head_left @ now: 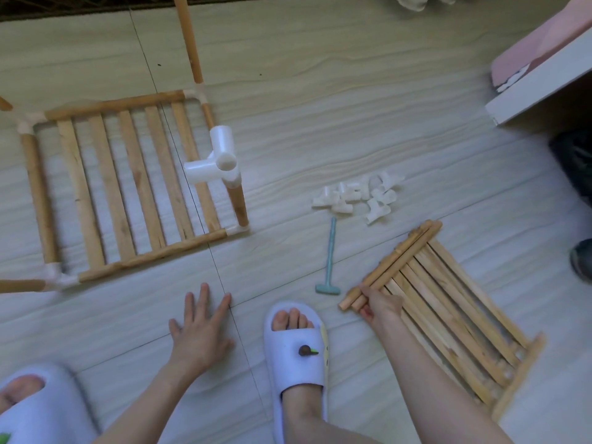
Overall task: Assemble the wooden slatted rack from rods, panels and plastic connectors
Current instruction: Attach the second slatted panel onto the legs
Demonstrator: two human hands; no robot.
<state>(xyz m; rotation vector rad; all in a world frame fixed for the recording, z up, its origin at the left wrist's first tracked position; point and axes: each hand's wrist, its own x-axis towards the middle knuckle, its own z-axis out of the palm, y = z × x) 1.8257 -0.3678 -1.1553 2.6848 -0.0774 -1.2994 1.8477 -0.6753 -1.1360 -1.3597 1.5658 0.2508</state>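
We grip loose rods by the stacked panels.
Our right hand closes on them at lower right; our left hand lies open and flat on the floor, the half-built rack beyond it, connectors between.

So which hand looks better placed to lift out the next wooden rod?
The right hand, most likely. Its fingers already close around the ends of the round wooden rods lying on the spare slatted wooden panel. The left hand rests flat and empty on the pale floor.
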